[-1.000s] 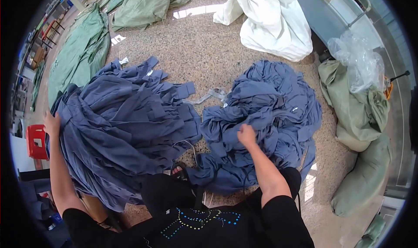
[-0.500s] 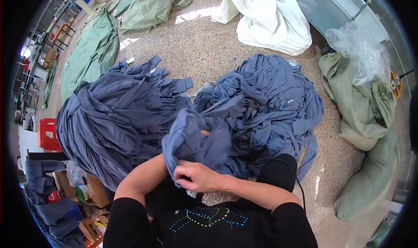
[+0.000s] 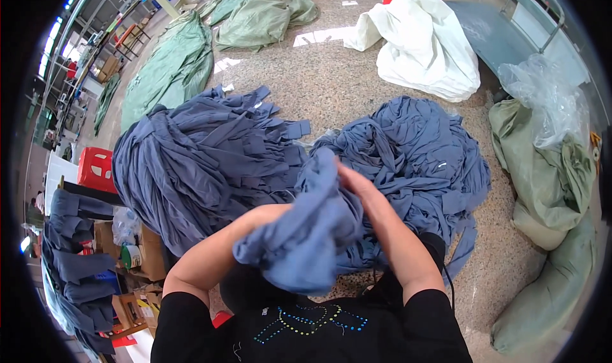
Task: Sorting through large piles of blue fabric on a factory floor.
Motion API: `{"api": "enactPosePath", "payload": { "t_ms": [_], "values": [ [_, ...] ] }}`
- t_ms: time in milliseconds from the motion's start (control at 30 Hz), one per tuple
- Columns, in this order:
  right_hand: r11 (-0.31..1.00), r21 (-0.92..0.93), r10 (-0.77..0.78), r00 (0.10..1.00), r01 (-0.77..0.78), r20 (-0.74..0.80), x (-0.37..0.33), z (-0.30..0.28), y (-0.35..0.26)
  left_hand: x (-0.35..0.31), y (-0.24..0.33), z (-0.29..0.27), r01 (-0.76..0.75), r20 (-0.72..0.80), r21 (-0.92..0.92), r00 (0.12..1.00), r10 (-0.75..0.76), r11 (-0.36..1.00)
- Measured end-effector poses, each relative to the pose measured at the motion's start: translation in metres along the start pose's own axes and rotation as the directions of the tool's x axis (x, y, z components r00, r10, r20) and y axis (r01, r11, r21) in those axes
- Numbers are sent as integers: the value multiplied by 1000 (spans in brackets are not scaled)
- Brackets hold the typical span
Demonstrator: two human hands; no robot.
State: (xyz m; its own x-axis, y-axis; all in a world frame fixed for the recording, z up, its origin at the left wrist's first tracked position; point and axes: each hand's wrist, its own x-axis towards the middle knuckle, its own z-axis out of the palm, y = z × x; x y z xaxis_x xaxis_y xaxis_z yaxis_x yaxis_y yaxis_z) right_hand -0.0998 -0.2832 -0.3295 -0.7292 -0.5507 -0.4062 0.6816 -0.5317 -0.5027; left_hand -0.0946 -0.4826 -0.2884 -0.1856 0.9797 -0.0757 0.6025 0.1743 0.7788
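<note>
A blue-grey cloth garment [image 3: 306, 235] is bunched up in front of my chest, its lower part blurred by motion. My left hand is hidden behind or inside it; only the wrist shows at its left side. My right hand [image 3: 349, 177] grips the garment's upper end, with most of its fingers behind the cloth. Beyond, on the left, lies a heap of long blue-grey garments [image 3: 185, 152] laid roughly side by side. To the right sits a more tangled pile of the same cloth [image 3: 421, 146], just past my right hand.
White cloth [image 3: 427, 50] lies at the far right before a grey flat cart [image 3: 491, 31]. Green sacks [image 3: 172, 57] spread at the far left. Along the right stand a stuffed green sack [image 3: 548, 178] and clear plastic [image 3: 542, 101]. A red stool [image 3: 95, 168] and cardboard boxes [image 3: 150, 251] are at left.
My right hand has gone from the garment's near edge up to its far end. The garment has swung and now hangs toward me. The whole view has shifted slightly.
</note>
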Motion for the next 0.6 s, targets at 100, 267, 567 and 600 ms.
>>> {"api": "enactPosePath", "payload": {
  "t_ms": [100, 267, 567, 600],
  "values": [
    [950, -120, -303, 943, 288, -138, -3, -2, -18, 33, 26, -9, 507, 260, -315, 859, -441, 802],
    [653, 57, -579, 546, 756, -605, -74, -48, -85, -17, 8, -31, 198, -494, -723, 523, -695, 662],
    [819, -129, -235, 122, 559, -964, -169, -282, -27, -31, -51, 71, 364, -317, 98, 894, -317, 926],
    [898, -365, -366, -44, 243, -930, -165, -298, -13, -34, -68, 90, 399, -123, 35, 912, -392, 916]
  ]
}}
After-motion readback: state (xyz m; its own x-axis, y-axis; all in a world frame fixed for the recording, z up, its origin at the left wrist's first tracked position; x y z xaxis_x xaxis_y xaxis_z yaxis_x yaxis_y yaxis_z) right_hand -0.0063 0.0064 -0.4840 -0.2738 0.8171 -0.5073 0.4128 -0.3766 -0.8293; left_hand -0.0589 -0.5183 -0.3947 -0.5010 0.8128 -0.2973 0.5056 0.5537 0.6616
